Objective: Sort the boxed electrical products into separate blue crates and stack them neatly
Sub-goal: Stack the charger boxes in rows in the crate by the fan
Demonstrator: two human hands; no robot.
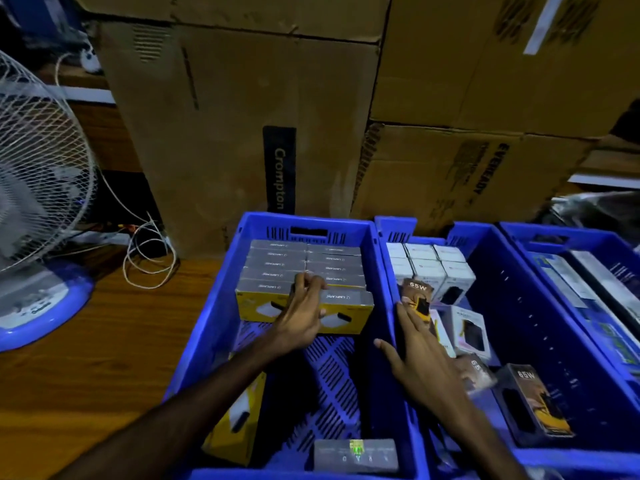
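A blue crate (214, 327) in front of me holds two neat rows of yellow-and-grey boxes (277, 268) at its far end. My left hand (301, 313) rests on the nearest right-hand yellow box (349, 306), fingers curled over its top edge. My right hand (419, 355) reaches into the middle blue crate (540, 306), fingers spread, over dark 65W boxes (417, 296). White boxes (433, 268) are stacked at that crate's far end. Another 65W box (533, 403) lies loose near me. A yellow box (239, 424) and a grey one (356, 455) lie loose in the left crate.
A third blue crate (595, 244) with flat packages stands at the right. Large cardboard cartons (242, 133) wall off the back. A white pedestal fan (38, 174) with a blue base and loose cables (149, 254) stand on the wooden floor at the left.
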